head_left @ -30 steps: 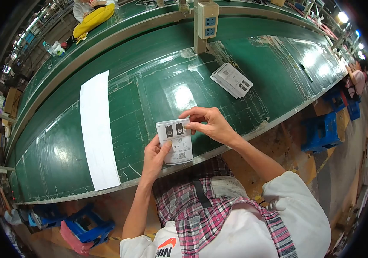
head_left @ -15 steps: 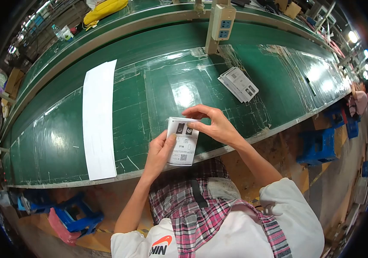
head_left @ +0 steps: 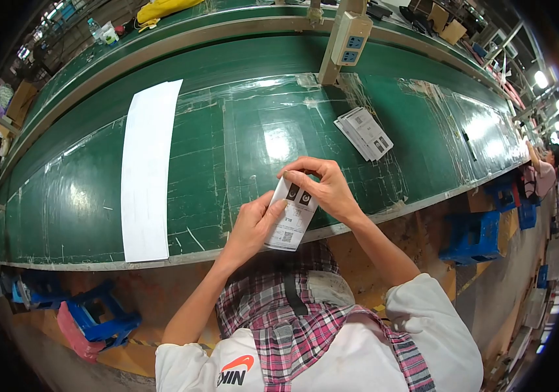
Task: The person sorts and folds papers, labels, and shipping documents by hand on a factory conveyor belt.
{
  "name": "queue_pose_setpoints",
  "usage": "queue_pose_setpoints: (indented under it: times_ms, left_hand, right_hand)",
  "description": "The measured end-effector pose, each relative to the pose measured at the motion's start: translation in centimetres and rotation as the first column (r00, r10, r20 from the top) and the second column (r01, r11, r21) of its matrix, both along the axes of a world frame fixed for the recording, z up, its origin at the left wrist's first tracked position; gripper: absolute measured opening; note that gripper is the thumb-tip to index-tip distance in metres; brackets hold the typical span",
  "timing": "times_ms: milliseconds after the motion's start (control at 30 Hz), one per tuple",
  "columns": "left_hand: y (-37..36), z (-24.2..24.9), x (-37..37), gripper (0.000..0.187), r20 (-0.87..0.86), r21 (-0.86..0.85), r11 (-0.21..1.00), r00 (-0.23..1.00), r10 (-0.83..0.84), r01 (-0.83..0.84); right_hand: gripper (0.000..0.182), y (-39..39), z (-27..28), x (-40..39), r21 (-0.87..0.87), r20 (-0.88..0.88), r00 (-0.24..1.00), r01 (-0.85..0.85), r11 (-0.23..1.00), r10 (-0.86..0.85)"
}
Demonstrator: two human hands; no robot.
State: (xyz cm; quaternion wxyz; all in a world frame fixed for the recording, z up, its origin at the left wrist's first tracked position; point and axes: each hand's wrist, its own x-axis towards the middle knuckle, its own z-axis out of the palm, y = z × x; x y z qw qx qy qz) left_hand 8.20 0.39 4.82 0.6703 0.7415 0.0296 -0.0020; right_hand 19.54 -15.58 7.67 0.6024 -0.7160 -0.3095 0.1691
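A folded printed leaflet with dark product pictures, small text and a square code is held just above the front edge of the green table. My left hand grips its left side, the thumb lying across the printed face. At its top edge, my right hand pinches the paper between thumb and fingers. Beyond my right hand lies a loose pile of similar folded leaflets. To the left, a long white strip of paper sheets runs across the table.
A post with a socket box rises from the back of the green table. Blue stools stand along the front at both sides. Another person is at the far right. A yellow bundle lies at the back.
The leaflet has tilted, its top leaning right. My right hand has closed onto its top edge, and my left hand has moved slightly right with it. The view has shifted a little.
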Motion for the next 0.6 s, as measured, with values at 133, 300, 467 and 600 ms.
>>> queue_pose_setpoints:
  times_ms: [133,300,467,600]
  left_hand:
    - [-0.2,-0.5,0.5,0.035,-0.026,-0.049,0.999,0.999,0.022,-0.023]
    - [0.6,-0.1,0.7,0.035,-0.027,0.014,0.999,0.999,0.03,-0.029]
    - [1.0,0.3,1.4,0.034,-0.024,0.109,0.993,0.999,0.04,-0.037]
    - [1.5,0.8,1.9,0.034,-0.066,0.166,0.986,0.998,-0.023,0.034]
  right_hand:
    - [0.017,-0.1,-0.6,0.0,0.041,-0.045,0.994,0.103,0.994,-0.101]
    - [0.018,-0.3,-1.6,0.0,0.065,-0.066,0.98,0.193,0.979,-0.189]
    - [0.02,-0.1,-1.9,0.5,0.06,-0.133,0.975,0.187,0.981,-0.178]
    - [0.022,-0.3,-1.0,1.6,-0.04,-0.079,0.995,0.049,0.998,-0.052]
